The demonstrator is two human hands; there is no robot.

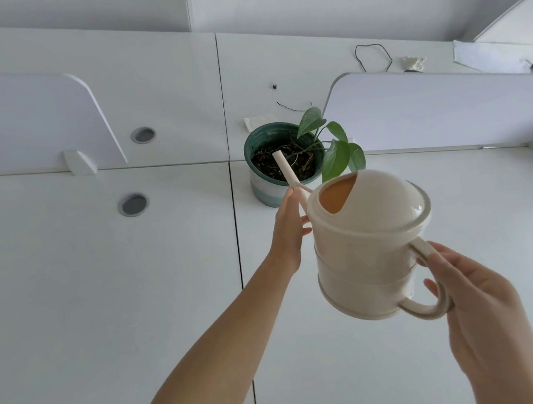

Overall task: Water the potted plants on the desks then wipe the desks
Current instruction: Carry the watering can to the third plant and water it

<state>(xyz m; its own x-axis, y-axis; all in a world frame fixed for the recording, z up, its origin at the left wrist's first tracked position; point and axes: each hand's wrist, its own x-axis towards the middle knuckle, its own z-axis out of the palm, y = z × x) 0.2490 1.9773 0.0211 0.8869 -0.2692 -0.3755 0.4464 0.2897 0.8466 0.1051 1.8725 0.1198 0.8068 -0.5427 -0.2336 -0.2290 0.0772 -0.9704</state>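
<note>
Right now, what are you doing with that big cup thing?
It is a cream watering can, and a person is watering a plant. The right hand holds the handle, and the left hand steadies the spout. The spout tip points over the dark soil in the green pot, which stands on the white desk. No water stream shows.

White partition panels stand along the rear: one at left (17, 124), one at right (447, 108). Two round grey cable grommets (143, 135) (132, 204) lie left of the seam. A loop of black cord (373, 56) and a crumpled white object (412, 63) lie beyond the right panel; a small dark speck (274, 86) sits near the seam.
</note>
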